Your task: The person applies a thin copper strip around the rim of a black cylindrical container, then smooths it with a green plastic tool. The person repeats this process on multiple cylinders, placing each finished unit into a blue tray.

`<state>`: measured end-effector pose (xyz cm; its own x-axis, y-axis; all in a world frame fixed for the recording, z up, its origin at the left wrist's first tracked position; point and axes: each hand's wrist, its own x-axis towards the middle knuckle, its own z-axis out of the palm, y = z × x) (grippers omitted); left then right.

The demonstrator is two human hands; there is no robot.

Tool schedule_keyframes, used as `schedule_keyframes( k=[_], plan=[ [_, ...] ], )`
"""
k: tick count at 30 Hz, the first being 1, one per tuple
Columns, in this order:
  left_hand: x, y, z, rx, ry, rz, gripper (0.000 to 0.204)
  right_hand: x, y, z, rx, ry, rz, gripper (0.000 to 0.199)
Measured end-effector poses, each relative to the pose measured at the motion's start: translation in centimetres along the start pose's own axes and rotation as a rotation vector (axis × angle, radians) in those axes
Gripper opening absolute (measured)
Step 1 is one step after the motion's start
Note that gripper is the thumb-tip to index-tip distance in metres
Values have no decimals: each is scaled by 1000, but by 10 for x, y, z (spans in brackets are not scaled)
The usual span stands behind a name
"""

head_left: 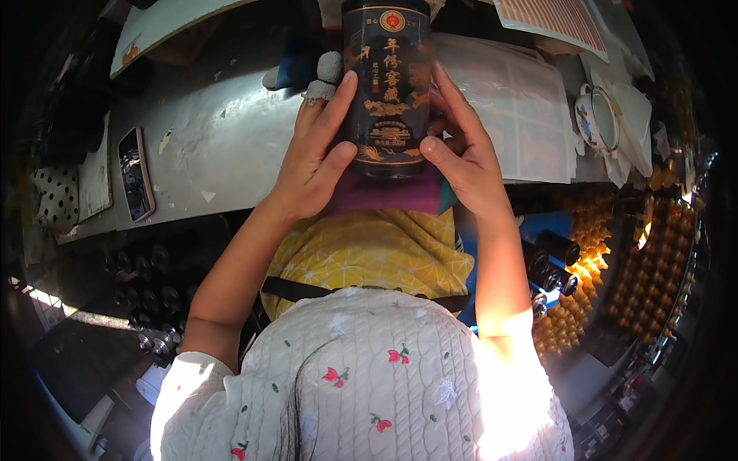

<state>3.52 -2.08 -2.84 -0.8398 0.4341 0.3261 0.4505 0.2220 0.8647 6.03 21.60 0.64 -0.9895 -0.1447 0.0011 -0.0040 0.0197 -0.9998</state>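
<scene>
A black cylindrical bottle with gold decoration and a red round emblem stands between my hands over the table's near edge. Its top runs up toward the frame's upper rim. My left hand presses against its left side, thumb near the base and fingers along the wall. Grey knitted cloth covers one of that hand's fingers. On the opposite side, my right hand holds the bottle, its thumb at the lower edge and some fingers curled partly behind it. Purple cloth lies just under the bottle's base.
On the worktable, a phone lies at the left and thin translucent sheets at the right. Beyond these sits a patterned white cup. Dark bottles and rows of gold-coloured pieces stand below the table's right side.
</scene>
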Motion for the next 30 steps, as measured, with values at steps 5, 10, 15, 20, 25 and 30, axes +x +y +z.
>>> schedule_keyframes(
  k=[5, 10, 15, 20, 25, 30],
  plan=[
    [-4, -1, 1, 26, 17, -10, 68, -2, -4, 0, -6, 1, 4, 88],
    [-1, 1, -2, 41, -40, -12, 73, -2, -10, -3, -129, -29, -21, 97],
    [0, 5, -5, 47, -18, -26, 86, -1, -17, -1, -166, 33, -63, 105],
    [42, 12, -6, 75, 38, -2, 87, 25, -27, -1, -331, -2, -160, 97],
    [45, 11, -2, -35, 68, -42, 89, 33, -17, -2, -329, -39, -181, 93],
    [44, 9, 1, -15, 68, -14, 93, 35, -20, -2, -279, -45, -149, 94]
  ],
)
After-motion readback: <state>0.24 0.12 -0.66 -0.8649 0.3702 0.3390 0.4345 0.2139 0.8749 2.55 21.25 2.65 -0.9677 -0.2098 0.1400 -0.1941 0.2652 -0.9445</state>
